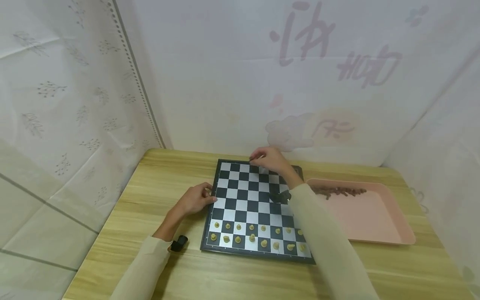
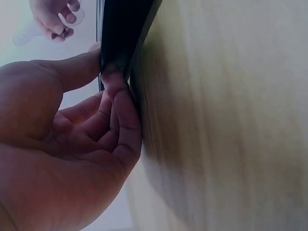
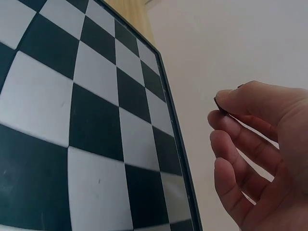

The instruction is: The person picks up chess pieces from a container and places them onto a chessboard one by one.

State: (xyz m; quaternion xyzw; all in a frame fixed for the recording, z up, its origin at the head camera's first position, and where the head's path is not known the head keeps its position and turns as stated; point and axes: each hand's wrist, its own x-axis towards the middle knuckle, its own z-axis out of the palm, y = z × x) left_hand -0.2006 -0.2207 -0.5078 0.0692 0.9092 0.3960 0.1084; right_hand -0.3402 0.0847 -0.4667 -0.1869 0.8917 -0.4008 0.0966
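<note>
In the head view, a chessboard (image 1: 241, 194) lies on a wooden table (image 1: 232, 279). The left hand (image 1: 196, 199) is at its left edge, and the right hand (image 1: 271, 160) is at its far edge, thumb and fingertips drawn together. Pale chess pieces (image 1: 252, 238) stand in two rows along the near side. To the right, a pink tray (image 1: 365, 216) holds a cluster of dark pieces (image 1: 343, 191).

In the left wrist view, the left hand pinches the board's edge: the thumb lies over the top, the forefinger against the dark side, and the other fingers are curled in.

In the right wrist view, a small dark chessman (image 3: 220, 107) is pinched between the right thumb and forefinger tips, mostly covered by them. The remaining fingers bend loosely, apart from the board.
</note>
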